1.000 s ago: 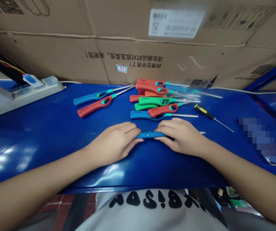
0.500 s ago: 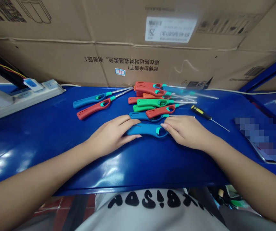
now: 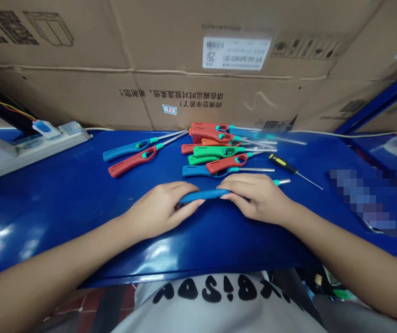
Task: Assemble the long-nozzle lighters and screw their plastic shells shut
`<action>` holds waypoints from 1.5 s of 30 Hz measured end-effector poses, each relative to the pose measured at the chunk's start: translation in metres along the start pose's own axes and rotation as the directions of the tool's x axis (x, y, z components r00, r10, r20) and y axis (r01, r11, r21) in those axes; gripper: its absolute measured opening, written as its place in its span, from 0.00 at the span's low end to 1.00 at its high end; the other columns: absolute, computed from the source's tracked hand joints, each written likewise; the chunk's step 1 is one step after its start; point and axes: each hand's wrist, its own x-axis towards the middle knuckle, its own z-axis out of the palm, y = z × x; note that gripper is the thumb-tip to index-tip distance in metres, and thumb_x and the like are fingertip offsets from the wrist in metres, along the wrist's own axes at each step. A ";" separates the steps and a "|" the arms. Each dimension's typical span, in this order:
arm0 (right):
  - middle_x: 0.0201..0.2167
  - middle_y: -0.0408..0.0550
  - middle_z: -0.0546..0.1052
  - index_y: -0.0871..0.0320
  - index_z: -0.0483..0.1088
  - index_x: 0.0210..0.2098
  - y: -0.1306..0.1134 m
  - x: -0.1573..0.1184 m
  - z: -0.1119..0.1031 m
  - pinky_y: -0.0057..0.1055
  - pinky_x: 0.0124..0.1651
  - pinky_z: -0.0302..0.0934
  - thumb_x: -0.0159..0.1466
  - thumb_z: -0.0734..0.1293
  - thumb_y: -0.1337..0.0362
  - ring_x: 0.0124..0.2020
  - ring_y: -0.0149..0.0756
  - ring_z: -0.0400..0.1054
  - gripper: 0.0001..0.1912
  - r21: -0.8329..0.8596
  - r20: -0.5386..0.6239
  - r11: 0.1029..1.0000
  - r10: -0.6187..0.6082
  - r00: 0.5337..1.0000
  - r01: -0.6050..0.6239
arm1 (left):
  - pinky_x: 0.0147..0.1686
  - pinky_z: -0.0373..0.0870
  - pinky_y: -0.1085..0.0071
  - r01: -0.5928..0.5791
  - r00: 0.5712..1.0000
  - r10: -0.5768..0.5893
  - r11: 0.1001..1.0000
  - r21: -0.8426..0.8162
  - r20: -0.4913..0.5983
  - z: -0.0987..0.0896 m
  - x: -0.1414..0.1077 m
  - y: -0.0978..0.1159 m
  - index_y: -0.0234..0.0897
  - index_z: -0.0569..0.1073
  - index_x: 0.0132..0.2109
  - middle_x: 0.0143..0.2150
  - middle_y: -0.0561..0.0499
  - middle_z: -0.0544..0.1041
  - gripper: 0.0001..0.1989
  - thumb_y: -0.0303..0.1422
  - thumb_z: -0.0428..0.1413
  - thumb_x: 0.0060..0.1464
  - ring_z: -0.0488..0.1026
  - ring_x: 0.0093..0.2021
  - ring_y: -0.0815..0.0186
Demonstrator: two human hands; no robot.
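Note:
Between my two hands is a blue gas lighter (image 3: 205, 194), turned so its narrow edge shows. My left hand (image 3: 161, 208) pinches its handle end between thumb and fingers. Around its front part my right hand (image 3: 259, 196) is closed, hiding the trigger; a turquoise collar and short metal tip stick out beyond the knuckles. Just behind lie another blue lighter (image 3: 198, 171) and a red lighter (image 3: 226, 163). A green lighter (image 3: 208, 151) and several red and orange ones are heaped further back.
At the left lie a blue lighter (image 3: 125, 150) and a red lighter (image 3: 129, 165). A screwdriver (image 3: 283, 163) rests right of the heap. A power strip (image 3: 52, 143) runs along the left, and a cardboard box (image 3: 170, 46) walls off the back of the blue table (image 3: 184, 259).
The blue lighter in my hands has been rolled from its flat side onto its edge. Both hands sit slightly lower in view, and the view itself has shifted a little.

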 end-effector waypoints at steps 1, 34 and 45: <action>0.44 0.50 0.82 0.57 0.75 0.46 -0.003 0.001 0.002 0.35 0.47 0.70 0.73 0.60 0.63 0.44 0.38 0.76 0.12 -0.024 0.019 1.000 -0.013 1.000 0.014 | 0.42 0.75 0.66 0.011 1.000 -0.012 1.000 0.013 0.024 0.001 0.000 0.004 0.37 0.74 0.53 0.46 0.46 0.81 0.15 0.41 0.49 0.69 0.80 0.43 0.60; 0.39 0.54 0.81 0.60 0.78 0.41 0.051 -0.008 -0.049 0.40 0.49 0.66 0.70 0.65 0.60 0.41 0.42 0.73 0.12 -0.079 0.264 0.992 0.111 0.958 -0.094 | 0.48 0.74 0.60 0.011 0.996 -0.017 0.997 0.072 0.090 -0.009 0.001 -0.019 0.35 0.73 0.54 0.47 0.43 0.78 0.18 0.41 0.45 0.71 0.78 0.46 0.56; 0.33 0.52 0.79 0.64 0.76 0.42 0.013 -0.004 -0.005 0.36 0.42 0.64 0.73 0.58 0.61 0.35 0.40 0.68 0.17 -0.216 0.288 0.961 -0.104 0.952 0.171 | 0.32 0.69 0.72 -0.019 0.994 0.036 0.988 -0.156 0.102 -0.002 -0.001 -0.004 0.37 0.76 0.43 0.31 0.53 0.78 0.12 0.37 0.50 0.68 0.75 0.29 0.67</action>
